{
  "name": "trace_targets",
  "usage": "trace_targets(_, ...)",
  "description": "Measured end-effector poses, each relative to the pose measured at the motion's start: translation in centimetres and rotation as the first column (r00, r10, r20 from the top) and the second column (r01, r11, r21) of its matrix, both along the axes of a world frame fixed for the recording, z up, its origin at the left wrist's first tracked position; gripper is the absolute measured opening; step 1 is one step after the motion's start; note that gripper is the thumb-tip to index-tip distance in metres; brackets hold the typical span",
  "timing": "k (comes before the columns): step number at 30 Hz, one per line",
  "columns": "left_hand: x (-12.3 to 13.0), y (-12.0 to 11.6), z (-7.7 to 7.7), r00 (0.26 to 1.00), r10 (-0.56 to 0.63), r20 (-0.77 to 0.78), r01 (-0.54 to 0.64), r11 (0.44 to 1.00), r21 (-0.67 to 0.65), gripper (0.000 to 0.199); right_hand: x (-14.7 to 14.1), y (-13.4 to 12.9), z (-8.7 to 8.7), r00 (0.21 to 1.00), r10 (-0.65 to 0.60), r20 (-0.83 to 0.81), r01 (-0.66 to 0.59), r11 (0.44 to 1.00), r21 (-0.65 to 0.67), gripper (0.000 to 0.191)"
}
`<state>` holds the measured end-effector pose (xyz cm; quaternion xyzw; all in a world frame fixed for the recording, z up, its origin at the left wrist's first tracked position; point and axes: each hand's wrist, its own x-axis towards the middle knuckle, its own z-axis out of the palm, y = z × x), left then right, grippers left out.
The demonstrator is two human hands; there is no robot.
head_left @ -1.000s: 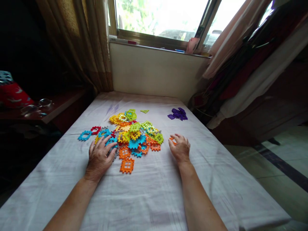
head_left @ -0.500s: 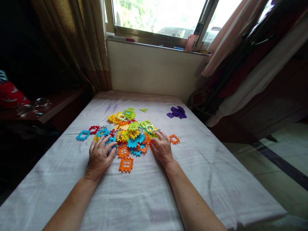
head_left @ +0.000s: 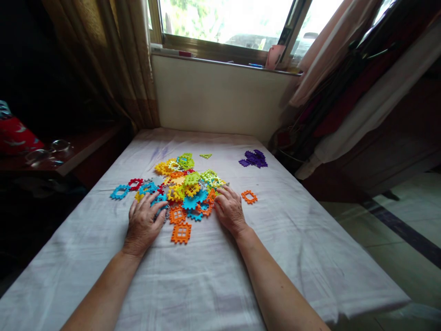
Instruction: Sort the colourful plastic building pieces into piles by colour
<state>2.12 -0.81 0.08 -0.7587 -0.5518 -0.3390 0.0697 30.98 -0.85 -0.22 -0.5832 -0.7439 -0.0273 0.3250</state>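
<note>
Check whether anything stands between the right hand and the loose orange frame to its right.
Nothing visible does. The orange frame lies to the right of the right hand; the purple pieces sit farther back, off that path.

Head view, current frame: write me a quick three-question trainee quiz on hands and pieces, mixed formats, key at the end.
1. Multiple choice: what colour is the separate cluster beyond the right hand, near the cloth's far right corner?
a) red
b) yellow
c) purple

2. True or false: the open orange frame lies to the right of the right hand, apart from the mixed pile.

3. Fill in: the left hand is at the ____ side of the mixed pile.

Key: 1 c; 2 true; 3 left.
</note>
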Motion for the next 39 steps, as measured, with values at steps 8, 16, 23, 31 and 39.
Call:
trace_targets(8,0.0,0.0,0.2,1.000,-0.009,-0.025,0.010,1.000,0.005,0.031,-0.2,-0.2,-0.1,0.996,-0.073,0.041,0.074,0.997,-0.036,0.013)
trace_targets(16,-0.1,0.0,0.1,1.000,-0.021,-0.019,0.021,1.000,0.003,0.030,0.6,-0.2,1.1,0.997,-0.071,-0.042,0.074,0.995,0.066,0.017)
trace_targets(23,-0.1,0.1,0.2,0.999,-0.039,-0.006,0.039,0.999,0.011,0.030,7.6,-0.4,1.4,0.839,-0.535,-0.099,0.518,0.841,-0.153,0.028)
trace_targets(31,-0.1,0.0,0.2,1.000,-0.012,-0.009,0.012,1.000,-0.006,0.029,7.6,-0.7,1.4,0.832,-0.554,-0.028,0.548,0.829,-0.115,0.024)
trace_targets(39,0.0,0.0,0.3,1.000,-0.018,0.008,0.018,0.999,-0.031,0.030,2.3,0.2,1.0,0.971,-0.223,-0.081,0.204,0.959,-0.195,0.029)
